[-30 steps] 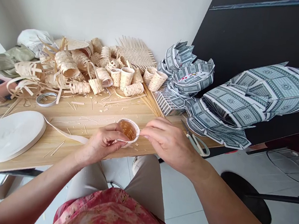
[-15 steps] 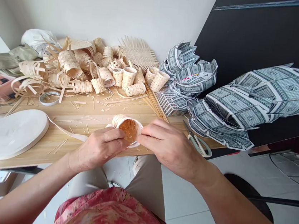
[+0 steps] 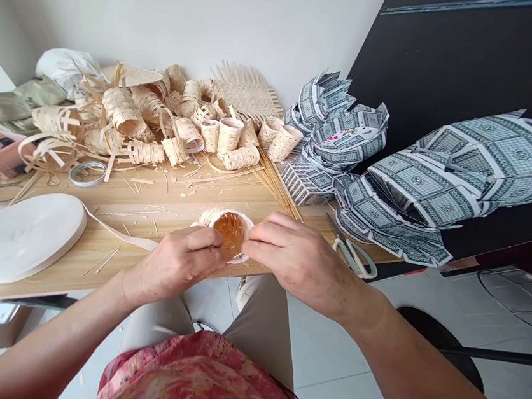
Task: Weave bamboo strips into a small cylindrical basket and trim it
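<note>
A small woven basket cup (image 3: 230,229) lies tilted at the table's front edge, its open mouth toward me and a pale band round its rim. My left hand (image 3: 187,258) is closed on the rim's left side, thumb and fingers pinched together. On the right side of the rim, my right hand (image 3: 295,260) pinches the edge with closed fingertips. What lies between those fingertips is too small to make out. A flat white strip (image 3: 118,229) runs from a large white roll (image 3: 26,236) at the left to beneath my left hand.
Woven cups and tubes (image 3: 126,113) are heaped at the back, beside a woven mat (image 3: 249,95). A tape roll (image 3: 87,174) lies at left. Scissors (image 3: 353,251), thin sticks (image 3: 280,185) and folded-card structures (image 3: 442,175) are to the right. Wood scraps litter the table (image 3: 151,199).
My right fingertips have shifted slightly left along the cup's rim. The left hand keeps its hold, and the cup stays nearly in place.
</note>
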Action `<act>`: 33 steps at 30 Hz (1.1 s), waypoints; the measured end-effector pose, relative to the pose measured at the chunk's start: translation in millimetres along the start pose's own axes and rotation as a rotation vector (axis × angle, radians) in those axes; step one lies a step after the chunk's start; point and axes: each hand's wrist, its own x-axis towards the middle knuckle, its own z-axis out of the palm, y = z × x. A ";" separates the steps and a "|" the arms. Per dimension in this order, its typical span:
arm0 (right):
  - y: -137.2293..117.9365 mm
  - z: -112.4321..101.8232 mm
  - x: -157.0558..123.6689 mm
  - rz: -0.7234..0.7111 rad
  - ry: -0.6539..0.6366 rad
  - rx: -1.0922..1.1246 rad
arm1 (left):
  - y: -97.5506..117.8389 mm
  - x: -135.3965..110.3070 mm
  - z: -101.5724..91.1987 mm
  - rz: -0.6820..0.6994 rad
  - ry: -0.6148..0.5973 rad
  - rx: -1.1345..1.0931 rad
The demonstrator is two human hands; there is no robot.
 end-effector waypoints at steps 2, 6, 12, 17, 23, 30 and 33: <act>2.8 1.5 -0.4 0.013 -0.012 0.041 | -1.7 0.8 -0.8 -0.021 -0.024 -0.111; 12.0 1.9 0.4 0.025 -0.023 0.175 | -7.2 7.8 -4.8 -0.113 -0.142 -0.437; 27.5 -3.1 6.2 0.058 -0.102 0.345 | -15.8 21.8 -7.0 -0.238 -0.322 -0.732; 37.0 -2.2 7.2 0.042 -0.169 0.463 | -18.8 26.4 -5.5 -0.236 -0.372 -0.808; 36.1 3.9 4.8 0.010 -0.130 0.526 | -16.7 27.0 -2.4 -0.208 -0.366 -0.793; 32.3 10.4 7.9 0.035 -0.096 0.534 | -19.5 23.3 7.5 -0.242 -0.259 -0.742; 39.2 8.7 10.1 0.028 -0.163 0.529 | -22.6 22.5 7.8 -0.277 -0.276 -0.781</act>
